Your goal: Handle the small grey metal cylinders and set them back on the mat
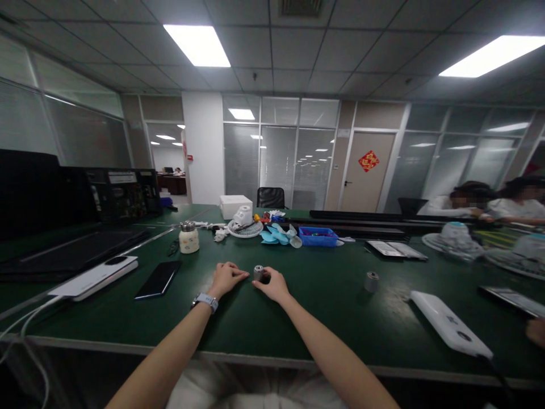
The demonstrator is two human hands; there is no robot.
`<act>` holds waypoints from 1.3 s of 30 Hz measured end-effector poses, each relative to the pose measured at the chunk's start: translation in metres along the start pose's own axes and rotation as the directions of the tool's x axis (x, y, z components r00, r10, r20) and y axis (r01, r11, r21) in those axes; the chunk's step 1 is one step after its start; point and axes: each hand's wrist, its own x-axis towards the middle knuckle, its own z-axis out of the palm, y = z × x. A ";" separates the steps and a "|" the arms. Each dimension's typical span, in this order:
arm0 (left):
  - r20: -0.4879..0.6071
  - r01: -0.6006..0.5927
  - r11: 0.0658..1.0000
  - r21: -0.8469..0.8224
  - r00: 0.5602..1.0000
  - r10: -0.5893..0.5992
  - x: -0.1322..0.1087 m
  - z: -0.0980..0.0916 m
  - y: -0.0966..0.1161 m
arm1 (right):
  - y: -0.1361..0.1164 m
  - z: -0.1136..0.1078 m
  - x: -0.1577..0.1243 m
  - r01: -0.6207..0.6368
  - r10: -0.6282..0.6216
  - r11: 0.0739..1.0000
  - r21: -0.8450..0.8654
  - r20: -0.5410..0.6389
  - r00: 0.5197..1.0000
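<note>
On the green table, my right hand (275, 286) grips a small grey metal cylinder (258, 274) between thumb and fingers. The cylinder stands upright and has a round detail on its top. Just left of it is my left hand (226, 279), with a watch on the wrist. Its thumb and fingertips are pressed together, apart from the cylinder; whether something tiny is between them I cannot make out. A second, similar metal cylinder (371, 282) stands farther right.
Phones and white power banks lie left and right, with a black phone (158, 280) beside a cream jar (188, 238). Behind my hands are a white fan part (244, 224), light-blue fan blades (279, 234) and a blue basket (318, 237). Two people sit at far right.
</note>
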 end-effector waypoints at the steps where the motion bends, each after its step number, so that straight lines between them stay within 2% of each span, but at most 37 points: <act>1: -0.017 0.012 1.000 -0.007 1.000 -0.012 0.000 0.000 0.000 | 0.000 0.000 0.000 0.005 -0.005 1.000 0.002 -0.007 1.000; 5: -0.129 0.074 0.996 -0.047 0.988 -0.079 0.003 0.000 0.000 | -0.002 0.002 0.001 -0.005 0.006 0.999 0.042 -0.027 1.000; 9: -0.195 0.075 0.995 -0.059 0.977 -0.085 0.004 -0.001 -0.001 | -0.003 0.003 0.003 -0.035 0.037 0.994 0.105 -0.025 0.999; 20: -0.170 0.044 0.993 -0.106 0.984 -0.062 0.001 -0.005 0.003 | 0.001 0.006 0.005 -0.024 0.033 0.970 0.241 -0.035 0.999; 24: -0.162 0.058 0.990 -0.130 0.984 -0.079 -0.001 -0.008 0.007 | 0.000 0.003 0.006 -0.053 0.070 0.923 0.380 -0.031 0.997; 29: -0.146 0.077 0.984 -0.158 0.984 -0.101 -0.005 -0.013 0.011 | -0.001 -0.005 0.010 -0.188 0.234 0.738 0.649 0.017 0.972; 33: -0.134 0.089 0.983 -0.162 0.985 -0.111 -0.007 -0.015 0.013 | -0.003 -0.013 0.011 -0.296 0.349 0.488 0.821 0.128 0.928; 36: -0.139 0.086 0.983 -0.164 0.984 -0.110 -0.007 -0.016 0.013 | -0.009 -0.021 0.010 -0.400 0.420 0.285 0.871 0.262 0.869; 39: -0.141 0.083 0.982 -0.168 0.984 -0.107 -0.006 -0.014 0.012 | -0.012 -0.028 0.010 -0.475 0.447 0.162 0.865 0.364 0.817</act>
